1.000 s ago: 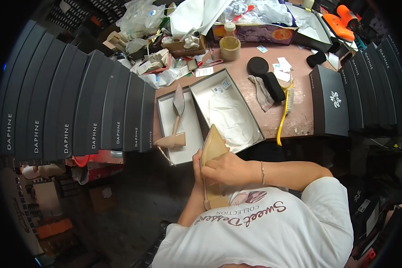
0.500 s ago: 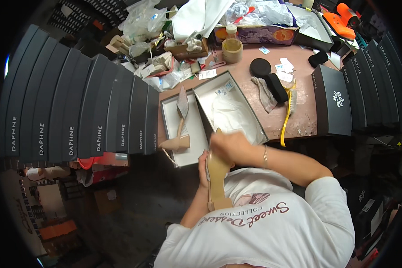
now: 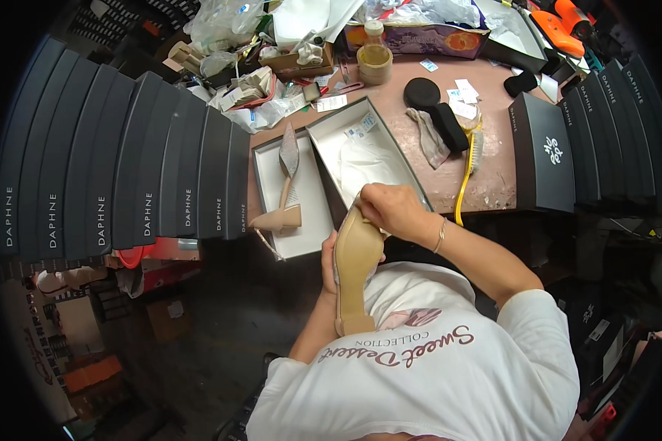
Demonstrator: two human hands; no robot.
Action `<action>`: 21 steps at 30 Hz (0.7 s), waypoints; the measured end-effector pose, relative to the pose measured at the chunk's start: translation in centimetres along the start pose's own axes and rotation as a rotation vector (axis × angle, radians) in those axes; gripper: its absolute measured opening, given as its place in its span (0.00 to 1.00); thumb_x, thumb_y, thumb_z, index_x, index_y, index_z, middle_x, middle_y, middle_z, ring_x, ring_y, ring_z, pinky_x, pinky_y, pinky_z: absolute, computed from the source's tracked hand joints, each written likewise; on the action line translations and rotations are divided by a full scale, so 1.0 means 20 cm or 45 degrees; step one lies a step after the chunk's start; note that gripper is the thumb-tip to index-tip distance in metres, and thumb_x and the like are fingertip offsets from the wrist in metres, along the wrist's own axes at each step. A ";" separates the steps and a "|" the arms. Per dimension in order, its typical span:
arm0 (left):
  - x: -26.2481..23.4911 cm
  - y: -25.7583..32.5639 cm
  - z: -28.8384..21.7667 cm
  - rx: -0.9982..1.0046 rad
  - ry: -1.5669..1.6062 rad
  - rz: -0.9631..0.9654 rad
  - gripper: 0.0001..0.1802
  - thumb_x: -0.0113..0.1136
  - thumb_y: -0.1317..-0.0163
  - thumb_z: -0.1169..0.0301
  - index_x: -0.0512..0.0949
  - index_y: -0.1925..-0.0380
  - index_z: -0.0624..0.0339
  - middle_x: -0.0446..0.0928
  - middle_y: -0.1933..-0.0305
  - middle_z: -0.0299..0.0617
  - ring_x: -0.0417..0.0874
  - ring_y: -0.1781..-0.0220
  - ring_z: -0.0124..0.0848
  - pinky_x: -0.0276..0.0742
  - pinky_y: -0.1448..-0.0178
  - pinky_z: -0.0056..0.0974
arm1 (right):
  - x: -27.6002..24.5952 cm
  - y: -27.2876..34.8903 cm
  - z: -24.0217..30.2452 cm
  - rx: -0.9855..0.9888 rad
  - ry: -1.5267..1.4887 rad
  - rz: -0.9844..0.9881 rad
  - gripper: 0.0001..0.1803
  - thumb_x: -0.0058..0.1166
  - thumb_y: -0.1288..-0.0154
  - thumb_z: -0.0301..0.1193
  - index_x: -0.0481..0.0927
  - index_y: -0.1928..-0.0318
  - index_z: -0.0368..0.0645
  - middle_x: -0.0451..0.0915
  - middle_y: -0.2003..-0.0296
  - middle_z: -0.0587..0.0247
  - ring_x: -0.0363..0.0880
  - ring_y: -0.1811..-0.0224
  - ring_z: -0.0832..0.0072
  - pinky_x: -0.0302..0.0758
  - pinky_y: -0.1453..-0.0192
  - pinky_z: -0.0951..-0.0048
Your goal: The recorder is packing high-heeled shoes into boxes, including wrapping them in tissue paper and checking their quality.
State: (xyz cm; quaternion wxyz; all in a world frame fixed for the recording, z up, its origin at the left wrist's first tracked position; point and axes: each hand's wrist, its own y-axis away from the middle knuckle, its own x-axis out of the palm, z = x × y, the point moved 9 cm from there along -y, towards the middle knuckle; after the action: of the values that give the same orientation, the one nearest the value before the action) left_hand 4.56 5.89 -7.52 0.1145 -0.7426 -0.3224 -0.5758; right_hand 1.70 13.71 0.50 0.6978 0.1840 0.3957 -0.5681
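Note:
A beige high-heeled shoe [image 3: 358, 257] is held in front of my chest, its tan sole facing me, toe pointing away and block heel near my shirt. My left hand [image 3: 329, 266] is closed around its left side; some of the fingers are hidden behind the shoe. My right hand [image 3: 399, 212] is closed on the toe tip, thumb and fingers pinching the edge. Beyond, a matching shoe [image 3: 290, 189] lies on its side across a shallow grey-edged box part [image 3: 308, 242]. Beside that part, an open shoebox part [image 3: 318, 131] contains white tissue paper [image 3: 364, 163].
Rows of dark shoeboxes [image 3: 118, 162] stand left, with more [image 3: 546, 158] at right. On the table are a yellow-handled brush [image 3: 466, 176], a cloth [image 3: 430, 140], a black round tin [image 3: 421, 92], a black block [image 3: 449, 126] and a glue-like jar [image 3: 375, 62]. Clutter fills the back.
My right hand, blurred by motion before, now pinches the toe tip sharply in view. The shoe's sole is turned more fully toward me. The whole view has shifted slightly.

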 end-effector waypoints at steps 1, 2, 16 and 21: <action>0.02 0.01 -0.01 0.017 0.007 -0.147 0.37 0.32 0.33 0.46 0.60 0.36 0.65 0.69 0.40 0.56 0.75 0.45 0.46 0.76 0.45 0.48 | 0.01 0.04 0.06 -0.101 0.004 -0.003 0.07 0.54 0.46 0.32 0.70 0.70 0.46 0.72 0.82 0.62 0.78 0.79 0.64 0.74 0.78 0.65; 0.02 0.01 -0.02 0.048 0.011 -0.285 0.36 0.32 0.33 0.46 0.61 0.37 0.64 0.71 0.42 0.55 0.76 0.45 0.46 0.77 0.47 0.49 | 0.03 0.08 0.12 -0.214 0.018 -0.007 0.08 0.54 0.46 0.32 0.69 0.70 0.45 0.71 0.84 0.63 0.78 0.80 0.65 0.73 0.80 0.65; -0.04 0.01 0.00 -0.008 -0.020 -0.013 0.37 0.32 0.33 0.45 0.61 0.36 0.64 0.72 0.43 0.56 0.76 0.45 0.44 0.75 0.45 0.46 | 0.04 -0.01 0.00 -0.039 -0.008 0.092 0.09 0.53 0.48 0.32 0.70 0.68 0.43 0.77 0.77 0.59 0.80 0.78 0.61 0.75 0.77 0.62; 0.03 0.01 -0.07 0.107 -0.138 -0.425 0.34 0.31 0.33 0.46 0.67 0.42 0.63 0.76 0.49 0.53 0.80 0.53 0.42 0.78 0.51 0.43 | 0.05 -0.02 0.31 -0.373 0.419 -0.068 0.07 0.52 0.44 0.33 0.72 0.70 0.43 0.76 0.78 0.59 0.80 0.76 0.61 0.75 0.75 0.60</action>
State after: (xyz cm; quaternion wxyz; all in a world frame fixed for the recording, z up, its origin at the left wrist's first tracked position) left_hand 3.74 5.15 -6.57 0.0307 -0.7033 -0.4708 -0.5318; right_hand 3.50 8.50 3.58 0.6279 0.1601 0.5872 -0.4851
